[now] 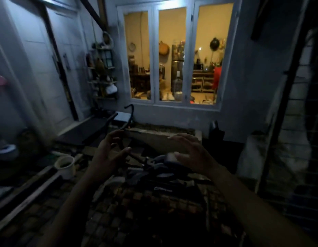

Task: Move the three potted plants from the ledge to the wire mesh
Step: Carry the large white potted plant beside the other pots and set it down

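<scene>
The scene is dark and blurred. My left hand (110,154) and my right hand (192,154) are held out in front of me, fingers spread, with nothing in them. Between and just below them sits a dark leafy plant (151,173) with greyish leaves; its pot is hard to make out. It rests on a wire mesh (136,207) over a checkered surface. A stone ledge (160,133) runs below the window beyond my hands. A white pot (64,165) stands to the left.
A lit three-pane window (172,56) fills the far wall. A white door (38,68) is at left, with a cluttered shelf rack (104,68) beside it. A dark bench (87,129) and a light-coloured edging strip (26,198) lie at left. A metal grille (297,122) stands at right.
</scene>
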Available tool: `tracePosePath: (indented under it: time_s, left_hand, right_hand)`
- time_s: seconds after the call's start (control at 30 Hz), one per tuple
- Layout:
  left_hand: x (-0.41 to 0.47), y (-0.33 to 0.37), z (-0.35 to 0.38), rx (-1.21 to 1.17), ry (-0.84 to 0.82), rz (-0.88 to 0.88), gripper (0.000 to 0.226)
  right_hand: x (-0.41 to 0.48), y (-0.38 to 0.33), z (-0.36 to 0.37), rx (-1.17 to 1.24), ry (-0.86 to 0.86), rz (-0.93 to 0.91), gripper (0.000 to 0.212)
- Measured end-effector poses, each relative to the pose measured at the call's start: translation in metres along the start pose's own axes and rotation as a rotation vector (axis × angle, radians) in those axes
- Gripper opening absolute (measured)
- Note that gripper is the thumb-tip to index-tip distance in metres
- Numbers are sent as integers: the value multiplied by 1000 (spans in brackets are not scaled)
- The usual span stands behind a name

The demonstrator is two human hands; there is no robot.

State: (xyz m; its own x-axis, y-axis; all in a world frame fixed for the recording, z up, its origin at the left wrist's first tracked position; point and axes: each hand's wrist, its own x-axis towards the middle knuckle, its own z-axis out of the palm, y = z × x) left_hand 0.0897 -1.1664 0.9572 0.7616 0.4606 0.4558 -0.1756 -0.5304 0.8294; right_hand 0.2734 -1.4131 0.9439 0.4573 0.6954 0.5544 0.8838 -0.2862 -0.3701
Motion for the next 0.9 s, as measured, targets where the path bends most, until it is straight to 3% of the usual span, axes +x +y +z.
tracePosePath:
  time_s: [0.17, 0.43, 0.63, 0.77, 0.9]
  left_hand:
    - [37, -27, -47, 220, 60, -32, 56]
    - [83, -102, -103, 326, 92, -216, 64]
    - [185, -206, -136, 449, 105, -260, 70]
    - [281, -306, -126, 386, 135, -338, 66]
    - [355, -398, -97, 360, -7, -488, 76]
  right_hand:
    - [84, -34, 44, -77, -57, -87, 51]
    - [220, -28, 151, -34, -122, -198, 53]
    - [351, 34, 276, 23, -148, -258, 49]
    - [430, 102, 373, 85, -194, -125, 43]
    - [491, 149, 451, -10, -321, -80, 41]
